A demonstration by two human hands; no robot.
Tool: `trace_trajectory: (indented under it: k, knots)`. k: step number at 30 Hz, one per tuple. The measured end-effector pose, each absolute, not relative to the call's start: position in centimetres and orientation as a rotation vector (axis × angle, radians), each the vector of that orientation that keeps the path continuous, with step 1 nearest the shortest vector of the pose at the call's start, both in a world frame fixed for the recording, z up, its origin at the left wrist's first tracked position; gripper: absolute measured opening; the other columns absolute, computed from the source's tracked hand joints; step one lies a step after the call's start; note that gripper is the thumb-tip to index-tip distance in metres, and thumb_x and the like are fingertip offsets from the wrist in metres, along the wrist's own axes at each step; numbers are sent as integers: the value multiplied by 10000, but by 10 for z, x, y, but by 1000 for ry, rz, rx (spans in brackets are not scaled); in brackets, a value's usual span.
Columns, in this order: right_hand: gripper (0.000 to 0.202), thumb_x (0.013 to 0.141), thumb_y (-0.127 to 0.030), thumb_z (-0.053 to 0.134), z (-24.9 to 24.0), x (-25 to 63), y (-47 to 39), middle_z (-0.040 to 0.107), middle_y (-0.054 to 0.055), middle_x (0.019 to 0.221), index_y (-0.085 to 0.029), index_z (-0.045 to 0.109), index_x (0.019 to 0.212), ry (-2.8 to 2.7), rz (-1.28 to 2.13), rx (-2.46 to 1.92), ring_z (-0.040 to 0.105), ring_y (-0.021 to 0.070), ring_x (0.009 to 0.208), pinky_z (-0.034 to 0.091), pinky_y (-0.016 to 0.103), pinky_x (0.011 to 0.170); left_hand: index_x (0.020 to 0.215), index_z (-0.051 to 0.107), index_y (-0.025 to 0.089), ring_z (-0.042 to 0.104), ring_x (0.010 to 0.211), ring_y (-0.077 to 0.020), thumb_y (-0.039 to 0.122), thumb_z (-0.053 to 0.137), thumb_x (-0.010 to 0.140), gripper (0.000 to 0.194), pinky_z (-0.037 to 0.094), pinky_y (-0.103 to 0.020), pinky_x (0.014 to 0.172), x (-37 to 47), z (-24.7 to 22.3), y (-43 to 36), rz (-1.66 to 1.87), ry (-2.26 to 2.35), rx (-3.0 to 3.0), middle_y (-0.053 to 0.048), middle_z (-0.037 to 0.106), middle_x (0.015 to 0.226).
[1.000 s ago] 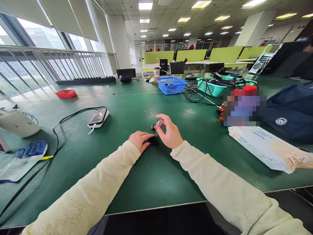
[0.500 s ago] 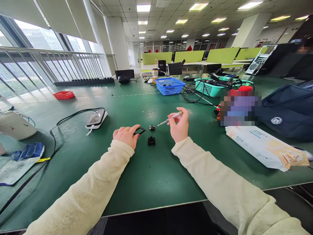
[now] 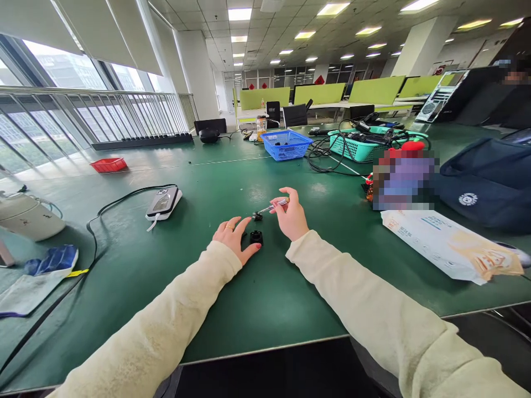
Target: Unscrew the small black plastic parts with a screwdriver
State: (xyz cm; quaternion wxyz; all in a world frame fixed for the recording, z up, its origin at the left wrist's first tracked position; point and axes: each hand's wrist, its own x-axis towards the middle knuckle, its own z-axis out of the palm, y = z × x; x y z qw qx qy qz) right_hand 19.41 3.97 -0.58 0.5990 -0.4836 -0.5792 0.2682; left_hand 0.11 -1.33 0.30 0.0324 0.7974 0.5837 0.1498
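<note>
From where I stand, the two hands are working near the middle of the green table [image 3: 265,301], and a wide band of its surface lies between them and the front edge. The right hand [image 3: 292,218] is closed with the fingertips around a slim screwdriver [image 3: 281,203], which slopes down to the left. Its tip is at a small dark metal part [image 3: 258,216]; whether it touches this part, I cannot tell.

The left hand [image 3: 232,237] is half open, palm downward, with thumb and forefinger spread apart. In front of this opening sits a black square piece [image 3: 256,237], nearer to the front edge than the metal part. The thumb tip is at its lower side, but I cannot tell if it presses there.

To the left, well apart from the hand, lies a phone [image 3: 165,200], with a black cable [image 3: 94,240] running beyond it. On the right, green surface spreads as far as a white-and-orange package [image 3: 448,243], whose near end lies closer to the front edge.
</note>
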Motion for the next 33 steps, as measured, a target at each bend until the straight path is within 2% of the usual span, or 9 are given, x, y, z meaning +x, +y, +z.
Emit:
trace_trajectory:
  k: [4, 9, 13, 18, 22, 27, 33]
  knots:
    - [285, 863, -263, 536, -7, 193, 40, 709, 8, 862, -227, 455, 1134, -1300, 656, -1091, 675, 158, 601, 564, 375, 696, 1535, 381, 243, 381, 1418, -394, 546, 698, 802, 854, 338, -559, 1179, 9, -3, -10, 372, 1781, 2399, -150, 401, 1577]
    - [272, 853, -274, 534, -5, 191, 36, 650, -51, 727, -244, 461, 1113, -1229, 653, -959, 540, 109, 473, 486, 279, 519, 1558, 334, 256, 329, 1456, -391, 536, 677, 830, 852, 300, -595, 1186, 15, -5, -5, 365, 1777, 2381, -142, 376, 1600]
    - [264, 861, -275, 534, -5, 191, 34, 628, -49, 711, -245, 470, 1115, -1190, 567, -908, 576, 114, 544, 495, 268, 554, 1477, 468, 272, 365, 1438, -368, 465, 624, 893, 635, 315, -600, 1176, 18, -6, -2, 339, 1708, 2428, -119, 456, 1551]
    - [259, 852, -262, 533, -5, 194, 35, 618, -49, 712, -248, 483, 1105, -1130, 553, -900, 602, 125, 578, 509, 277, 576, 1229, 664, 271, 497, 1308, -319, 362, 640, 885, 357, 409, -539, 1132, 17, -13, 3, 444, 1554, 2530, -93, 557, 1403]
    - [273, 836, -254, 535, -2, 196, 35, 617, -50, 719, -249, 486, 1105, -1091, 571, -891, 603, 126, 583, 505, 276, 578, 1046, 712, 271, 531, 1227, -298, 321, 643, 871, 195, 448, -531, 1084, 15, -17, 4, 482, 1525, 2560, -73, 571, 1300]
    - [288, 827, -264, 533, 1, 197, 34, 614, -54, 698, -240, 493, 1111, -1096, 579, -893, 603, 127, 583, 497, 272, 576, 998, 696, 256, 544, 1181, -285, 295, 627, 871, 150, 467, -524, 1055, 11, -14, 4, 477, 1572, 2545, -73, 564, 1259]
    - [297, 817, -260, 529, 2, 199, 34, 618, -54, 696, -239, 494, 1111, -1116, 580, -910, 606, 132, 592, 495, 274, 574, 1030, 680, 268, 554, 1165, -272, 312, 595, 867, 189, 474, -506, 1057, -28, -16, -20, 446, 1604, 2592, -66, 564, 1272]
